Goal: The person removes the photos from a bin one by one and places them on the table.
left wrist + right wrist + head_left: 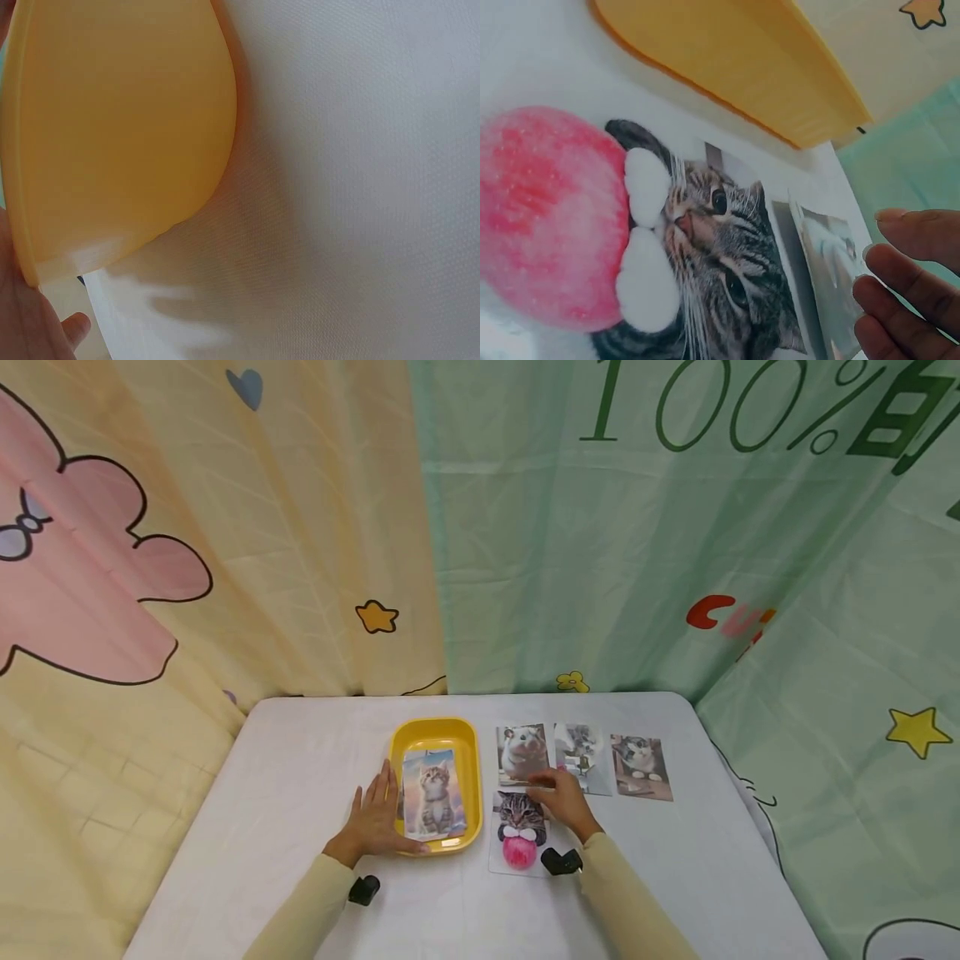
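Note:
My left hand (371,818) rests along the left side of a yellow tray (472,777), fingers stretched along the rim and thumb at the near corner. Inside the tray lie picture cards, the top one a kitten card (433,795) with a pastel background. My right hand (566,802) is over the cards right of the tray, its loosely bent fingers (900,262) holding nothing. Its fingertips overlap the lower edge of a hamster card (519,752). Directly below that lies a card of a tabby cat with a pink ball (519,827), partly covered by the right hand and wrist camera.
To the right of the hamster card are a pale grey-and-white picture card (581,747) and a card of a grey-and-white cat (641,767). A white cloth covers the table (300,760). Printed curtains (525,568) hang behind and at both sides.

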Motion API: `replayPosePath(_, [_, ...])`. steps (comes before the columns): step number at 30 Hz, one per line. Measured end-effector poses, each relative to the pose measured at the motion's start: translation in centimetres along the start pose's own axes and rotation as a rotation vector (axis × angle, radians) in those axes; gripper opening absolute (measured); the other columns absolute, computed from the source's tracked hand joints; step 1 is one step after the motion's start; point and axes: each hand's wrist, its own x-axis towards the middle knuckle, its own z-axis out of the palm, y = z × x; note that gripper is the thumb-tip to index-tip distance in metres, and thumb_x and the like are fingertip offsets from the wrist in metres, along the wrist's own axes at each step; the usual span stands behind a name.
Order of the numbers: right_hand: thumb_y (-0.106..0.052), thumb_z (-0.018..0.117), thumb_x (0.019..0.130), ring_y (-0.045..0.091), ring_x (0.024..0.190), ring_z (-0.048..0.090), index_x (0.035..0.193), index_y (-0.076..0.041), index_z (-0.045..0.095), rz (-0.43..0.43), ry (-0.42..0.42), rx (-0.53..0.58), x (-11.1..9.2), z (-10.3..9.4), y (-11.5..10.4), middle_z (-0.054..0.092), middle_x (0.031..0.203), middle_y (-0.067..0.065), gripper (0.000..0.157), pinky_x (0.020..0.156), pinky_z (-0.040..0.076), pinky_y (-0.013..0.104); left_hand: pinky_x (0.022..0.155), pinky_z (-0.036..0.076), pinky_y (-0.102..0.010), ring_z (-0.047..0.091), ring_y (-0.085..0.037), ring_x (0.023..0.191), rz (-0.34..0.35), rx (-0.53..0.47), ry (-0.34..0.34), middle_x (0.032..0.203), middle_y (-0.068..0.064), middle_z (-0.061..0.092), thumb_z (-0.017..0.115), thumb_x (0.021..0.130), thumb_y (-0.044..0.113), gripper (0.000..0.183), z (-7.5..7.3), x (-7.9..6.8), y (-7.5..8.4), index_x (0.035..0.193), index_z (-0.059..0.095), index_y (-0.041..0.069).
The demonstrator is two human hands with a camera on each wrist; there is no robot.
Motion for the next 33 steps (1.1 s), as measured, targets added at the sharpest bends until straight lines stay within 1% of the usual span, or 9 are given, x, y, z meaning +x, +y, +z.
replayPosePath(5, [-0.003,0.070,0.086,0.030,0.099,0.067,0.108,0.004,0.070,0.023,-0.035,0.063,1.1,0.9,-1.2,0.071,0.104,0.014,0.023,0.084,0.055,0.040,0.113,0.001,-0.063,0.004,-0.043,0.145,-0.002,0.003,0.000,0.158,-0.023,-0.011,0.078,0.054,0.073,0.149,0.0,0.0,0.0,0.149,-0.001,-0.010])
replayPosePath(8, [-0.003,0.070,0.087,0.030,0.098,0.067,0.108,0.005,0.069,0.002,-0.049,0.088,1.9,1.7,-2.2,0.070,0.104,0.016,0.023,0.083,0.055,0.039,0.113,0.001,-0.063,0.004,-0.042,0.145,-0.005,0.004,-0.003,0.158,-0.023,-0.011,0.078,0.053,0.073,0.150,0.0,0.0,0.0,0.149,-0.002,-0.010])
replayPosePath(11, [-0.004,0.069,0.087,0.034,0.101,0.065,0.107,0.005,0.069,-0.051,-0.066,0.099,2.6,2.6,-3.6,0.069,0.106,0.017,0.022,0.086,0.054,0.041,0.113,-0.001,-0.061,0.004,-0.041,0.145,-0.011,0.017,-0.016,0.159,-0.022,-0.012,0.076,0.053,0.075,0.151,-0.1,0.0,0.0,0.150,-0.003,-0.009])
replayPosePath(15, [-0.006,0.068,0.089,0.035,0.105,0.062,0.109,0.004,0.069,-0.110,-0.094,0.100,3.3,3.9,-5.1,0.067,0.110,0.016,0.023,0.092,0.051,0.043,0.113,-0.001,-0.062,0.007,-0.041,0.145,-0.004,0.012,-0.008,0.159,-0.022,-0.011,0.076,0.052,0.076,0.151,-0.1,0.0,0.0,0.150,-0.002,-0.010])
replayPosePath(18, [-0.007,0.068,0.089,0.035,0.108,0.061,0.111,0.005,0.068,-0.123,-0.124,0.128,3.7,4.9,-6.0,0.067,0.112,0.016,0.024,0.094,0.049,0.046,0.112,-0.001,-0.063,0.008,-0.042,0.145,0.005,0.004,0.001,0.158,-0.024,-0.010,0.076,0.053,0.076,0.150,-0.1,0.0,0.0,0.149,0.000,-0.011])
replayPosePath(21, [-0.006,0.067,0.090,0.037,0.109,0.060,0.112,0.006,0.067,-0.142,-0.141,0.161,4.1,5.8,-6.9,0.067,0.113,0.017,0.025,0.096,0.047,0.049,0.112,-0.002,-0.062,0.006,-0.040,0.145,-0.001,0.013,-0.008,0.159,-0.022,-0.012,0.074,0.054,0.077,0.150,-0.1,0.1,0.0,0.150,-0.002,-0.009])
replayPosePath(26, [-0.002,0.067,0.089,0.038,0.108,0.060,0.111,0.005,0.067,-0.180,-0.157,0.187,4.9,7.1,-7.7,0.067,0.112,0.021,0.023,0.098,0.046,0.047,0.112,-0.001,-0.064,0.009,-0.043,0.144,0.024,-0.007,0.021,0.158,-0.024,-0.008,0.074,0.053,0.077,0.150,-0.1,-0.1,0.0,0.149,0.001,-0.011])
replayPosePath(30, [0.000,0.066,0.089,0.041,0.114,0.056,0.116,0.005,0.065,-0.145,-0.181,0.213,5.5,8.3,-8.1,0.063,0.118,0.025,0.028,0.102,0.042,0.049,0.112,0.002,-0.065,0.010,-0.044,0.143,0.038,0.011,0.032,0.158,-0.025,-0.007,0.074,0.053,0.077,0.149,0.0,-0.2,-0.1,0.149,0.002,-0.012])
replayPosePath(33, [-0.002,0.067,0.089,0.041,0.118,0.053,0.122,0.006,0.061,-0.112,-0.181,0.206,6.0,9.3,-8.4,0.061,0.123,0.024,0.034,0.104,0.039,0.050,0.112,0.003,-0.064,0.009,-0.043,0.144,0.035,0.032,0.029,0.158,-0.025,-0.007,0.074,0.054,0.076,0.148,0.0,0.0,0.0,0.149,0.002,-0.011])
